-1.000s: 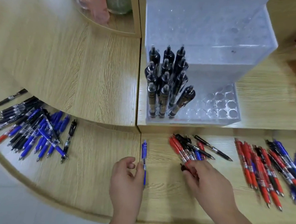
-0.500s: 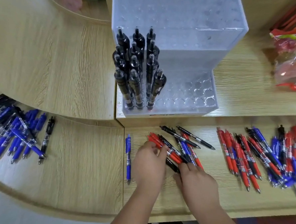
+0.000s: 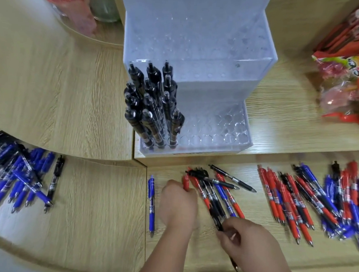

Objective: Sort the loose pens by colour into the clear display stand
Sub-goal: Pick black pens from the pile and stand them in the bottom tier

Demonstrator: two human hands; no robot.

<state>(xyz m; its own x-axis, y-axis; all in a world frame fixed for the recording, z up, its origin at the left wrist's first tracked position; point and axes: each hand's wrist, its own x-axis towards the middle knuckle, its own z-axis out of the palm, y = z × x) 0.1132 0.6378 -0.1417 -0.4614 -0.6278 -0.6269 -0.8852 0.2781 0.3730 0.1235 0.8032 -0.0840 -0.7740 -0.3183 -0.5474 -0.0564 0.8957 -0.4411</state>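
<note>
The clear display stand (image 3: 221, 125) sits on the raised shelf, with several black pens (image 3: 153, 107) upright in its left holes. Below it lies a mixed pile of red, black and blue pens (image 3: 223, 187). My left hand (image 3: 178, 207) rests at the pile's left edge, fingers closed on a red pen (image 3: 186, 181). My right hand (image 3: 249, 243) grips a black pen (image 3: 217, 213) pulled out of the pile; a pen tip pokes out under its wrist. A single blue pen (image 3: 151, 201) lies left of my left hand.
A big red, blue and black pile (image 3: 309, 204) spreads along the lower shelf on the right. A blue and black pile (image 3: 18, 176) lies on the curved shelf at left. Snack packets (image 3: 346, 68) and bottles (image 3: 77, 7) stand at the back.
My left hand let go of the single blue pen and moved right to the mixed pile. My right hand drew black pens out of the pile toward me.
</note>
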